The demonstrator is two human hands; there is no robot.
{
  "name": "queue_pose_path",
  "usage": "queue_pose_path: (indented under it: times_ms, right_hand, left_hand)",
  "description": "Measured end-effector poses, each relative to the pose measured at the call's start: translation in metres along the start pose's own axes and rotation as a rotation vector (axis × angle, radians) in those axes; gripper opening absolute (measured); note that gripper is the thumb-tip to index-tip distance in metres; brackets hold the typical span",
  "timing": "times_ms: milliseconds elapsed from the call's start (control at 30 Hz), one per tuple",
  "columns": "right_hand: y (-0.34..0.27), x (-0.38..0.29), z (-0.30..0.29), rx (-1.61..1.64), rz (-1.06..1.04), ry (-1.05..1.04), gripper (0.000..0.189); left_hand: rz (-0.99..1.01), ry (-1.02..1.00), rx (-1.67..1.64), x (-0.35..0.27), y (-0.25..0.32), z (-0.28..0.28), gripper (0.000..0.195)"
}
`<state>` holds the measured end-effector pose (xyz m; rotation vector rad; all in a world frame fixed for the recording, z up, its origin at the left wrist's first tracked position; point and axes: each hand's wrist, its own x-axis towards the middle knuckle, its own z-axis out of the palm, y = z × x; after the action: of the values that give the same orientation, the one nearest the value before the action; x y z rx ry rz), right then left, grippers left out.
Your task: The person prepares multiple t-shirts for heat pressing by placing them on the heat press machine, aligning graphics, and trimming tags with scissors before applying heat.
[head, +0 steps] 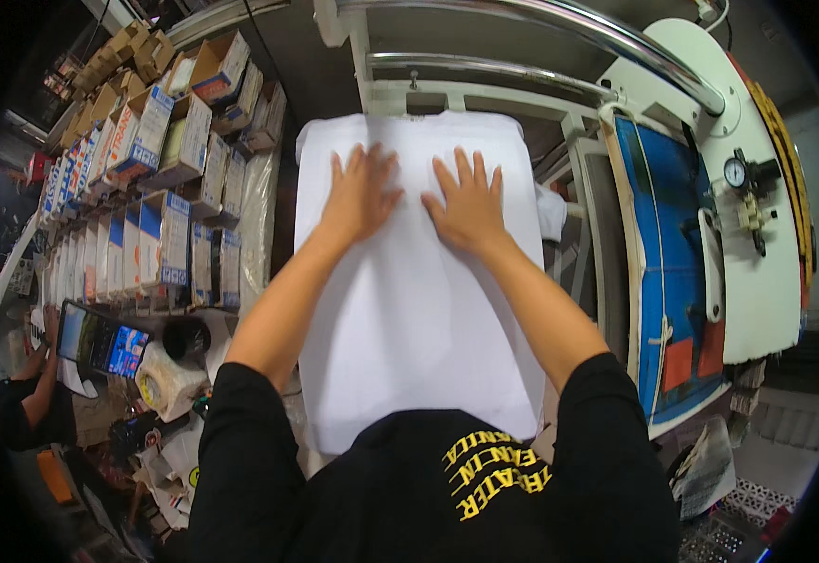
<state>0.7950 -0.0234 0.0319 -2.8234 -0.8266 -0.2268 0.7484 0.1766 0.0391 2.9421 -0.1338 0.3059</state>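
Note:
White cloth lies stretched smooth over a flat, board-like surface in front of me. My left hand rests palm down on its upper left part, fingers apart and somewhat blurred. To the right, my right hand is spread flat on the same cloth, with its fingers apart. Neither hand grips anything. The cloth's far edge lies just beyond my fingertips, and a loose white piece hangs at the right side.
A machine frame with chrome bars spans the far side. At right are a blue panel and a pressure gauge. Stacked cardboard boxes stand left. Another person's arm is near a monitor at far left.

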Motion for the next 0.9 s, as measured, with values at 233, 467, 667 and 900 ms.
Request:
queue_pose_path:
  times_ms: [233, 467, 667, 900]
  right_hand:
    - [-0.019, -0.317, -0.068, 0.104, -0.028, -0.246, 0.063]
    - [0.047, -0.375, -0.053, 0.598, 0.777, 0.127, 0.054]
    - [0.107, -0.366, -0.012, 1.920, 1.177, -0.322, 0.044]
    - [0.134, -0.407, -0.023, 1.867, 1.121, 0.149, 0.023]
  left_hand:
    - [0.303, -0.359, -0.136, -0.334, 0.102, -0.037, 0.066]
    - [-0.411, 0.220, -0.537, -0.401, 0.054, -0.052, 0.048]
    - [-1.165, -0.330, -1.668, -0.363, -0.022, 0.010, 0.048]
    - [-0.927, -0.186, -1.603, -0.424, -0.062, -0.016, 0.032]
